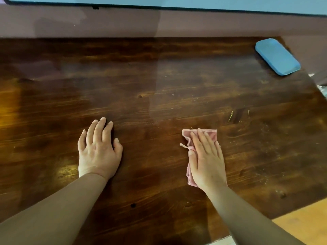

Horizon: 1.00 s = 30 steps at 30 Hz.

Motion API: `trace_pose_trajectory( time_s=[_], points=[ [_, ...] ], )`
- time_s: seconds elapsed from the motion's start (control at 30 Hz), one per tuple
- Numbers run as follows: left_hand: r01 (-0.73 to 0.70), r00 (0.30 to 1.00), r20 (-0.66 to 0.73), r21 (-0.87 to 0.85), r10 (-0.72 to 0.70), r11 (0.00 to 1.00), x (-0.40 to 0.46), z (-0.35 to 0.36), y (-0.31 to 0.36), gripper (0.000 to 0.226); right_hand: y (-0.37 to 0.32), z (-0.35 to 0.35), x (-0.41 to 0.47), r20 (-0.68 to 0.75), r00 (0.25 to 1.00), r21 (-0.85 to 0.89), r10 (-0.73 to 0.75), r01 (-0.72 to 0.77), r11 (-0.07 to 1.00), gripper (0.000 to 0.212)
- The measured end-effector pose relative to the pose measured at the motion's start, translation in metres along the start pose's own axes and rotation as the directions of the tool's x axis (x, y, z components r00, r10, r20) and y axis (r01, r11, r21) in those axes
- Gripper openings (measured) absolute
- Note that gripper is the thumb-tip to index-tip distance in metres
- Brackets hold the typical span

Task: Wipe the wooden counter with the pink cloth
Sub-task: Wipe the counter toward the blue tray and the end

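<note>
The dark wooden counter fills most of the view. A small pink cloth lies bunched on it, right of centre near the front. My right hand presses flat on the cloth with straight fingers, and the cloth peeks out beyond the fingertips and along the thumb side. My left hand rests palm down on the bare wood to the left, fingers straight and slightly spread, holding nothing. Pale crumbs and dusty streaks mark the wood to the right of the cloth.
A blue rounded rectangular object lies at the counter's far right corner. A purple-brown wall runs behind the counter. The counter's right edge slants down to an orange floor at the bottom right.
</note>
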<state>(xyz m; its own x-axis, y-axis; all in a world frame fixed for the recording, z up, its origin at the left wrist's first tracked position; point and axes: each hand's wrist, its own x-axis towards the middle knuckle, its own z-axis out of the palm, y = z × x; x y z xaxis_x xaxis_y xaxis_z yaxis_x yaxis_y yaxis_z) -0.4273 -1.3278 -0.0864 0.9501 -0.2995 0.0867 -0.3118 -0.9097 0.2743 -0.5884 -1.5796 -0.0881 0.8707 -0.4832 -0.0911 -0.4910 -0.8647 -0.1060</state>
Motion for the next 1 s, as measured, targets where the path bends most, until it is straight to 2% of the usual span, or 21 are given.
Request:
trace_pose_trajectory(
  time_s=[0.23,0.3,0.4,0.47,0.63,0.83,0.9,1.0],
  points=[
    [0.003,1.000,0.023,0.014,-0.003,1.000,0.001,-0.002,0.002,0.051,-0.004,-0.007,0.050,0.003,0.992,-0.037,0.124,-0.124,0.992,0.057],
    [-0.002,1.000,0.018,0.006,0.002,1.000,0.001,-0.003,0.001,0.051,-0.018,-0.003,0.026,0.002,0.998,-0.017,0.059,-0.059,0.998,0.055],
    [-0.002,1.000,0.023,0.006,0.001,1.000,0.001,-0.003,0.003,0.052,-0.030,-0.001,0.002,0.040,0.980,0.034,-0.197,0.196,0.980,0.054],
    [0.003,1.000,0.022,0.012,-0.003,1.000,0.001,-0.002,0.002,0.052,-0.030,-0.003,0.020,0.083,0.947,0.029,-0.310,0.309,0.951,0.055],
    [0.002,1.000,0.011,0.001,-0.002,1.000,0.000,-0.002,0.001,0.049,-0.048,-0.008,0.047,0.063,0.971,0.012,-0.231,0.231,0.973,0.058],
    [-0.003,0.999,0.035,0.027,0.002,1.000,0.000,-0.002,0.002,0.055,-0.048,-0.005,0.029,0.047,0.882,0.026,-0.469,0.469,0.883,0.053],
    [0.003,0.999,0.044,0.029,-0.005,1.000,0.001,-0.001,0.001,0.051,-0.056,-0.008,0.048,0.094,0.870,0.024,-0.484,0.484,0.875,0.054],
    [0.012,0.999,0.051,0.045,-0.015,0.999,-0.001,0.000,0.002,0.052,-0.070,-0.007,0.065,0.114,0.909,0.010,-0.400,0.402,0.916,0.057]
  ],
)
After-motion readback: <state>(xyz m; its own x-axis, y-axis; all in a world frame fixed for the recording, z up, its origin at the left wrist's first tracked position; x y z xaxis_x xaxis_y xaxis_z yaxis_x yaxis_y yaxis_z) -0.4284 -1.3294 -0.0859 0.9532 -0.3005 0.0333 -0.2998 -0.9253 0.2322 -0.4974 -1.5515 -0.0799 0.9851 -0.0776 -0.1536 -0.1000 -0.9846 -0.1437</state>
